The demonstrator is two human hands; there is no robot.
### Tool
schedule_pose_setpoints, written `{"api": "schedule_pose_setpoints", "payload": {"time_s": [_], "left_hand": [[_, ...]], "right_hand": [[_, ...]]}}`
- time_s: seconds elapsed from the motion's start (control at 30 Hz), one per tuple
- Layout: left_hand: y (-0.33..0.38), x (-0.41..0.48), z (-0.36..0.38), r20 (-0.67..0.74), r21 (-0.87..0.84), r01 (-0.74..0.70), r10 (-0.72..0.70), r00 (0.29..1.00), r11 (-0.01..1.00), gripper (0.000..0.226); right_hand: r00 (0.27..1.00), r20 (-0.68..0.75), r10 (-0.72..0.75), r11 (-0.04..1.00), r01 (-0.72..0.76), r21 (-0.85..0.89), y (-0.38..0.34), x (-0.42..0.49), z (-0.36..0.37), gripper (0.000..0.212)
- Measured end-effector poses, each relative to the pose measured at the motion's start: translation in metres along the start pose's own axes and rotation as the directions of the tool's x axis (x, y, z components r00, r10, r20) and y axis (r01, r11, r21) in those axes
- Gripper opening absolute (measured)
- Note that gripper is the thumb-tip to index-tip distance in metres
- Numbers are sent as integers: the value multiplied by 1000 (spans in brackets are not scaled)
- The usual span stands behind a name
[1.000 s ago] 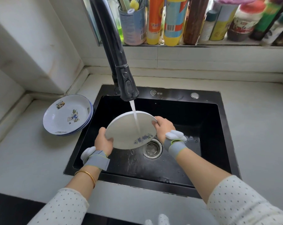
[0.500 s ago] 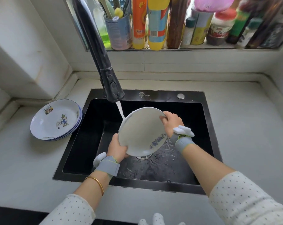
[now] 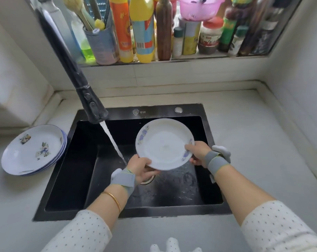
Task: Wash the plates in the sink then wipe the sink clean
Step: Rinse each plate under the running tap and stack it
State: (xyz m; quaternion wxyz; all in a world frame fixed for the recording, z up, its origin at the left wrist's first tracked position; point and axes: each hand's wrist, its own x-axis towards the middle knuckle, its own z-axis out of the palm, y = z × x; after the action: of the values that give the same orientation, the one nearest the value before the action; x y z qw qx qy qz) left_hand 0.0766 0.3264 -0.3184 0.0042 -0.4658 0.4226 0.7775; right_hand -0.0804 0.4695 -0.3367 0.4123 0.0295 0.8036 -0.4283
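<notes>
Currently: plate [image 3: 165, 143], tilted over sink [image 3: 207, 124], gripped at 7 o'clock by left hand [image 3: 142, 167], at 4 o'clock by right hand [image 3: 197, 153]. Water stream [image 3: 111, 140] falls at its 9 o'clock. Stacked plates [image 3: 33, 149] on surface [image 3: 263, 151].

Plate [image 3: 164, 143] turned face-up, moved right — out of water stream [image 3: 112, 140].

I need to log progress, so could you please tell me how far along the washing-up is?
Done, apparently: a stack of plates sits on the counter left of the sink. In hand: the left hand and right hand hold a flowered plate over the basin, beside the running water. Left: setting it down, shutting the tap and wiping the wet sink.
</notes>
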Motion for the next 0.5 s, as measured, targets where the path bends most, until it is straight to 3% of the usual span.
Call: {"api": "schedule_pose_setpoints", "payload": {"time_s": [0.1,0.27,0.5], "left_hand": [[12,0,15,53,53,-34,31,998,998,28],[23,5,33,104,180,-54,35,994,982,34],[12,4,34,78,273,3,-25,997,962,28]], "right_hand": [[993,-113,-15,978,38,204,5,8,-4,11],[964,-266,5,871,126,475,6,11,-8,10],[957,-276,85,666,152,731,6,17,-3,32]]}}
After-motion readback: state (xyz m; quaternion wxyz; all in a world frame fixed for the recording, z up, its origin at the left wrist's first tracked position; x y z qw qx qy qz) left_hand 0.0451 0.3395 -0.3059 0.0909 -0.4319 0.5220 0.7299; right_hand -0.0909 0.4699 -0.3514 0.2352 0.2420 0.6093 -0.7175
